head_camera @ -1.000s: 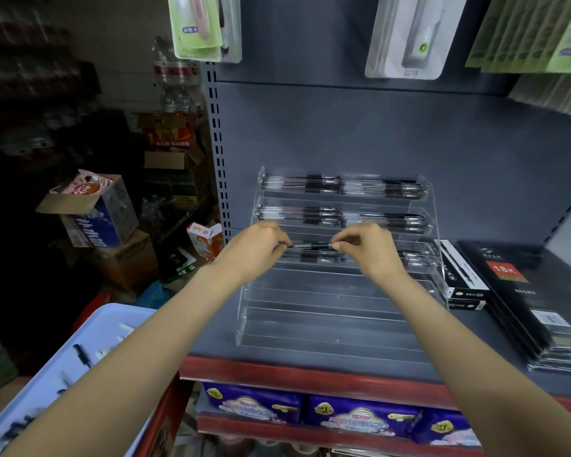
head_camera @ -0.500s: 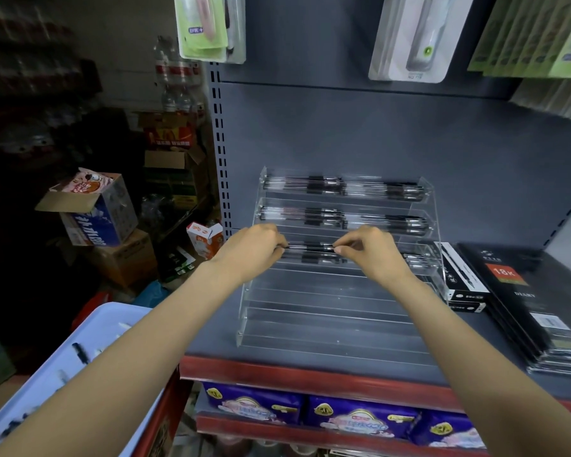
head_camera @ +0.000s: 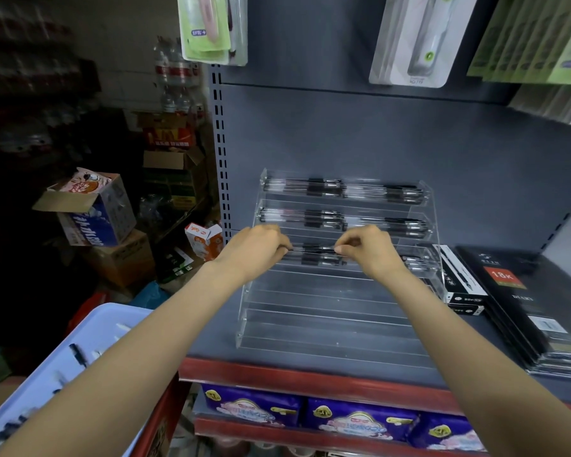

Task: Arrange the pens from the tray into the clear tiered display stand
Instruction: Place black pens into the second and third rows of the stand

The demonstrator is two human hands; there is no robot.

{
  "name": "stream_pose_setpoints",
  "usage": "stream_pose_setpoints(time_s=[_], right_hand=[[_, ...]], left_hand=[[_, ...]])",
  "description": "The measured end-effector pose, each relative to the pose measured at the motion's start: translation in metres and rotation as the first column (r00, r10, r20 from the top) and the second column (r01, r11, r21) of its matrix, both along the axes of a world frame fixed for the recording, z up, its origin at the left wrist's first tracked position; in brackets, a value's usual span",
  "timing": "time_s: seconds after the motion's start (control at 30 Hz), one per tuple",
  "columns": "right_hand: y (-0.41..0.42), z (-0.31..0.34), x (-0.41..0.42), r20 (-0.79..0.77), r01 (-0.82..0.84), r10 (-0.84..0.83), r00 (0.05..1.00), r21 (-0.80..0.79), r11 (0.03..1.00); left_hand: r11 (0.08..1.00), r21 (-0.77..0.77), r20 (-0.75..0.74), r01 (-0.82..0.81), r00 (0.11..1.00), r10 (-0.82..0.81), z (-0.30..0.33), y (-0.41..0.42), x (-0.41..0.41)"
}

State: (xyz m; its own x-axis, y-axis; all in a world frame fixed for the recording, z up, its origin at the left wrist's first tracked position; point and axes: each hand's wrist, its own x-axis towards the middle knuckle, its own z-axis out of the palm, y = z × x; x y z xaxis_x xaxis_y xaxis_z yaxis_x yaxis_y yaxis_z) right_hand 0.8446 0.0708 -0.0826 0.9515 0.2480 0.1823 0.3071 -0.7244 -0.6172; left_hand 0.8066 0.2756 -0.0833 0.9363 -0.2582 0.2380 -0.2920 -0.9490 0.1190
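While our left hand (head_camera: pixel 257 250) and right hand (head_camera: pixel 365 249) pinch one slim black pen (head_camera: pixel 314 249) by its ends (third tier of the clear acrylic stand (head_camera: pixel 327 328)), we next lower and release.

Very little has shifted over the last second. The left hand (head_camera: pixel 256 250) and the right hand (head_camera: pixel 366 249), pinching the two ends of a slim black-and-clear pen (head_camera: pixel 314 249), have drawn slightly apart, so a little more of the barrel shows between the two pinches (it was a shorter stretch before). The pen has settled a touch lower onto the third step of the clear acrylic tiered display stand (head_camera: pixel 327 324).
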Motion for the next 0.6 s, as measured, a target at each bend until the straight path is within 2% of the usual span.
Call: stream_pose_setpoints(time_s=[0.3, 0.43, 0.6], right_hand=[[0.003, 0.0, -0.005, 0.025, 0.048, -0.048, 0.999, 0.005, 0.999], [0.012, 0.004, -0.014, 0.108, 0.053, -0.061, 0.992, 0.072, 0.996], [0.052, 0.011, -0.031, 0.124, -0.016, -0.007, 0.992, 0.189, 0.982]], left_hand=[[0.999, -0.047, -0.014, 0.002, 1.0, -0.003, -0.001, 0.002, 0.0], [0.98, -0.201, 0.047, 0.009, 0.999, 0.0, 0.001, 0.003, -0.007], [0.896, -0.444, 0.15, -0.02, 0.984, 0.097, 0.008, 0.028, -0.025]])
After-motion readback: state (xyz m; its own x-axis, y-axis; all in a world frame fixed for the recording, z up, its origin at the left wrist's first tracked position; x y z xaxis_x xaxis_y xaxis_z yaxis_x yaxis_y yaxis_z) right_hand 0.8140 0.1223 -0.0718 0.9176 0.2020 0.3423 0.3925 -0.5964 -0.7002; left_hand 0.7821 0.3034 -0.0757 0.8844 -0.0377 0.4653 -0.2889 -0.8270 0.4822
